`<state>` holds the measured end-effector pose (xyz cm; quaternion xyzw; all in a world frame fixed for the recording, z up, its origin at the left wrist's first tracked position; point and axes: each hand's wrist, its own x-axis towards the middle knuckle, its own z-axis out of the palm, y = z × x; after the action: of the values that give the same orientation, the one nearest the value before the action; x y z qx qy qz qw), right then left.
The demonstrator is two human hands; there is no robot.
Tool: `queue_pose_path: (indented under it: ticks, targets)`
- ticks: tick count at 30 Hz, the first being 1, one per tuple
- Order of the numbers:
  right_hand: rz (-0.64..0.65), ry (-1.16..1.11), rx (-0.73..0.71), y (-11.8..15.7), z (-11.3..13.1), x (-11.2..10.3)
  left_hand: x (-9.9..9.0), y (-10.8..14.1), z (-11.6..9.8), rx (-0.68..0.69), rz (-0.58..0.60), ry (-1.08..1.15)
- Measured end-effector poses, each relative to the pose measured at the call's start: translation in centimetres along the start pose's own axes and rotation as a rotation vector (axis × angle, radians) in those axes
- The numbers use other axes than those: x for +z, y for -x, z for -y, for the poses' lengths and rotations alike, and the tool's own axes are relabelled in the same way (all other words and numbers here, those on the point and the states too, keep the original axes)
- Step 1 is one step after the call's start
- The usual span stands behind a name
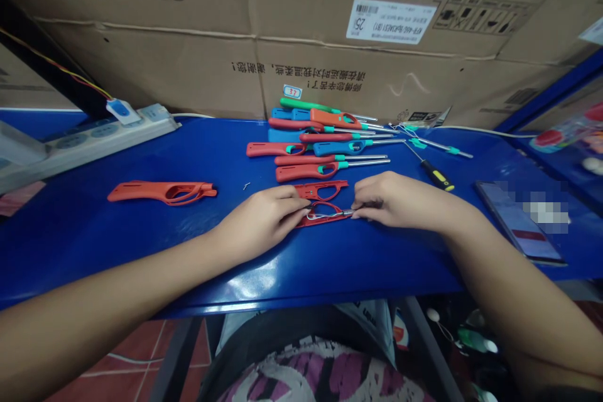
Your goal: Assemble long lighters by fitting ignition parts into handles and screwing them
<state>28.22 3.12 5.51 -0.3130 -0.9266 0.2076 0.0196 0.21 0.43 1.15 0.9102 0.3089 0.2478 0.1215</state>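
Two red lighter casing halves lie in front of me, the upper half point(325, 190) above the lower half point(325, 221). Thin pale wires point(324, 214) loop across the lower half's opening. My left hand point(268, 217) covers the left end of the halves, its thumb and forefinger pinched at a small dark part by the wires. At the other end, my right hand point(393, 201) pinches a thin metal piece point(347, 212) joined to the wires; the fingertips hide most of it. Close behind both hands is a pile of lighters with red, blue, green and orange handles, including one red lighter point(308, 171).
A red-orange casing point(160, 191) lies at the left, with tiny screws point(246, 186) nearby. Toward the right are a screwdriver point(436, 174), a loose metal tube with green ends point(445, 146) and a phone point(518, 220). A power strip point(94, 138) and cardboard boxes point(188, 69) border the blue table point(282, 276).
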Motion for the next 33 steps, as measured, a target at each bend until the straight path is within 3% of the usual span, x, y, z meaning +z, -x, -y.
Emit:
queue_pose_path:
  ticks: [10, 17, 26, 33]
  targets:
    - [0.051, -0.246, 0.268, -0.6, 0.3, 0.3, 0.1, 0.1, -0.1, -0.014, 0.006, -0.007]
    - [-0.041, -0.157, -0.032, -0.5, 0.8, 1.0, 0.2, 0.2, 0.0, -0.014, 0.001, -0.009]
    - [-0.144, -0.209, -0.071, -1.7, 1.4, 2.4, 0.3, 0.3, -0.3, -0.022, -0.026, -0.003]
    - [-0.001, -0.348, -0.116, -1.2, 0.9, 1.6, -0.4, 0.3, -0.6, -0.071, -0.026, 0.002]
